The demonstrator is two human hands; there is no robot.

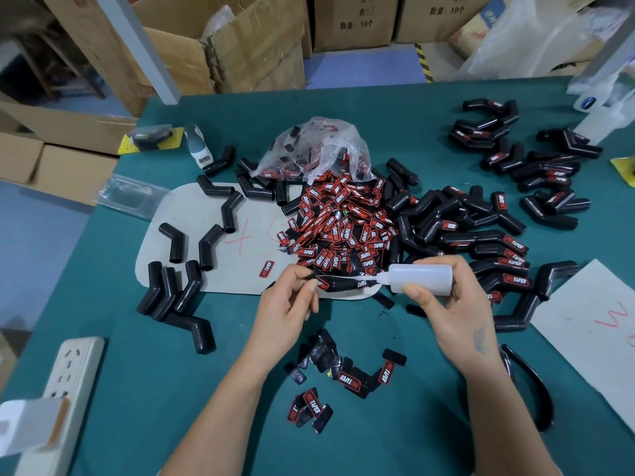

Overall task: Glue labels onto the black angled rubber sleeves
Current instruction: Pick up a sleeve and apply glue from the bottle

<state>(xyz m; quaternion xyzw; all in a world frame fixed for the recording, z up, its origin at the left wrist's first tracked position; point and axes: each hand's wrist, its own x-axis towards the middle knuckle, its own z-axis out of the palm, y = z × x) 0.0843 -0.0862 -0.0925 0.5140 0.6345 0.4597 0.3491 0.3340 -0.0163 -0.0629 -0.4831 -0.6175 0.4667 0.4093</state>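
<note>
Both hands work mid-tabletop: my left hand (292, 297) pinches a label (321, 281); my right hand (446, 297) grips the glue bottle (421, 278), nozzle at it. I should squeeze lightly. Bare sleeves (178, 269) wait left.

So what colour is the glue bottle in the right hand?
Translucent white, seen in the head view: the glue bottle held in the right hand.

White power strip (67, 383) at the green table's (171, 372) near-left edge, cardboard boxes (220, 46) beyond, perhaps stacked.
</note>
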